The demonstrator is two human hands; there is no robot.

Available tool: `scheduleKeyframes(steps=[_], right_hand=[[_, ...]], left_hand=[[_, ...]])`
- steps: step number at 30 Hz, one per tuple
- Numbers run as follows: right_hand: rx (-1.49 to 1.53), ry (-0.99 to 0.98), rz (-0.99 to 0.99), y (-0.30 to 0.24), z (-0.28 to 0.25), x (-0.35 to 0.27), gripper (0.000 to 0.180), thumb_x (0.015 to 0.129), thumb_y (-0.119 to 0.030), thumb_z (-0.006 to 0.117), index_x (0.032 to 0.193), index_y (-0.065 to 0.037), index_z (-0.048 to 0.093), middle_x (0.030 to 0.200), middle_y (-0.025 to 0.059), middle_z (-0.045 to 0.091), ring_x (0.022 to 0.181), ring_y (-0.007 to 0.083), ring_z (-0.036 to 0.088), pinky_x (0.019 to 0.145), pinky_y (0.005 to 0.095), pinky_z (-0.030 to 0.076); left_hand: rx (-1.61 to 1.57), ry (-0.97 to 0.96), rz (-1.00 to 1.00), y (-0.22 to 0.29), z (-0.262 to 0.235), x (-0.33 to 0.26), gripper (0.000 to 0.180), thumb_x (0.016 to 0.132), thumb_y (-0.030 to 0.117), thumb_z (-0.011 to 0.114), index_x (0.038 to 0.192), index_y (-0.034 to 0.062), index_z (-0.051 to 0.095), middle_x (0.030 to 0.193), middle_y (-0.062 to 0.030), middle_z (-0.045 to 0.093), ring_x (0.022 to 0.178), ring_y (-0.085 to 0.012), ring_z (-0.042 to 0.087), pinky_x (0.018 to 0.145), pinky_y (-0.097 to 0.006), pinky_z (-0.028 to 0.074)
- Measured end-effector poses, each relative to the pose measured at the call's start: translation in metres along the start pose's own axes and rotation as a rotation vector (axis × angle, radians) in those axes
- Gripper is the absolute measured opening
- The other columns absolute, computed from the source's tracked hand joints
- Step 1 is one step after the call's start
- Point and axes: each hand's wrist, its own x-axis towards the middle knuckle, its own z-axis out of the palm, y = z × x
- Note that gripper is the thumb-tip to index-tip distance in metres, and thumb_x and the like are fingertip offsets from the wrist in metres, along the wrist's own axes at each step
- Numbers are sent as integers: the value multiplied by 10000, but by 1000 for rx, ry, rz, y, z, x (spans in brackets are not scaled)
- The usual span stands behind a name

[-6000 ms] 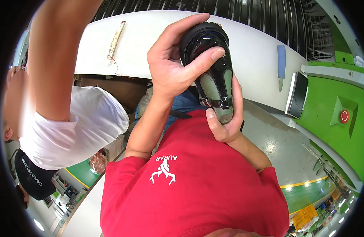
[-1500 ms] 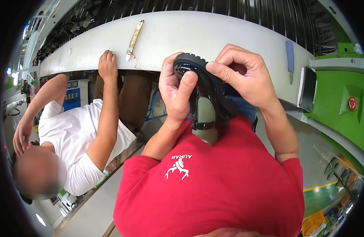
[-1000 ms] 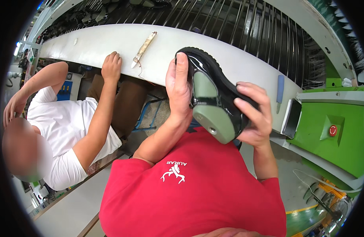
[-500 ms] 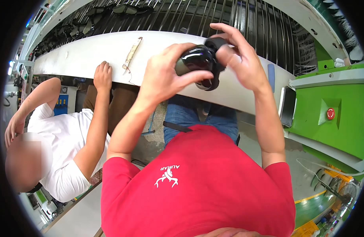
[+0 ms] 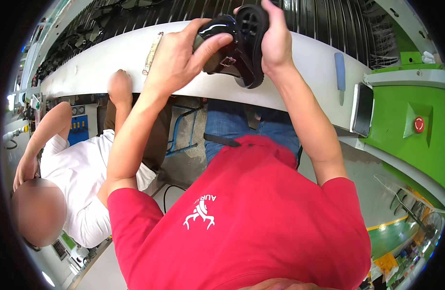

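A glossy black shoe (image 5: 227, 63) with a small buckle is held up over the far part of the white table. Its dark ridged sole (image 5: 252, 36) is turned toward the right. My left hand (image 5: 176, 60) grips the upper from the left, its thumb laid across the shiny surface. My right hand (image 5: 279, 46) is closed round the sole's right edge, and some of its fingers are hidden behind the shoe.
A blue-handled knife (image 5: 340, 72) and a dark phone-like slab (image 5: 362, 108) lie at the table's right end, beside a green machine (image 5: 396, 150) with a red button. Behind the white table (image 5: 97, 67) is a rod conveyor (image 5: 319, 24). Left sits a co-worker in white (image 5: 77, 179).
Both hands have carried the shoe up and slightly left, turning it so its sole shows. My right fingers, spread and blurred before, now clasp the sole.
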Motion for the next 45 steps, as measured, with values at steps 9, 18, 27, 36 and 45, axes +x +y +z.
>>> scheduleKeyframes(steps=[9,18,27,36,45], right_hand=[[-474,-200,-356,2,-10,-17,561,1180,-401,315,1198,-2,709,1037,80,739,947,153,682,941,304,541],[-559,-205,-575,0,-25,-27,536,1122,-328,285,1146,36,677,1143,94,652,1037,177,630,973,314,487],[-749,-240,-762,-10,-35,-42,524,1092,-356,299,1117,23,660,1142,151,616,1025,246,601,964,376,479],[-904,-315,-902,-20,-50,-49,468,1096,-325,376,1153,57,640,1117,229,636,991,330,646,903,434,534],[-1108,-780,-1100,-21,-45,-58,778,896,-633,832,1350,-28,648,1240,161,660,1128,362,639,991,474,502]], left_hand=[[113,-118,157,14,-12,-2,510,1060,354,778,1379,-24,654,809,-188,778,762,-294,809,678,-361,584],[80,-137,267,31,-6,-2,626,984,392,850,1420,14,607,754,-147,738,690,-347,770,638,-408,578],[173,-241,337,46,-5,-1,709,932,382,888,1399,-42,564,906,-197,761,775,-380,786,665,-420,615],[196,-229,380,54,4,-8,725,928,408,875,1398,-56,576,877,-169,737,722,-367,747,619,-423,583],[37,-16,526,13,14,-54,749,809,211,912,1466,-17,636,1277,-210,770,1171,-371,771,973,-437,649]])
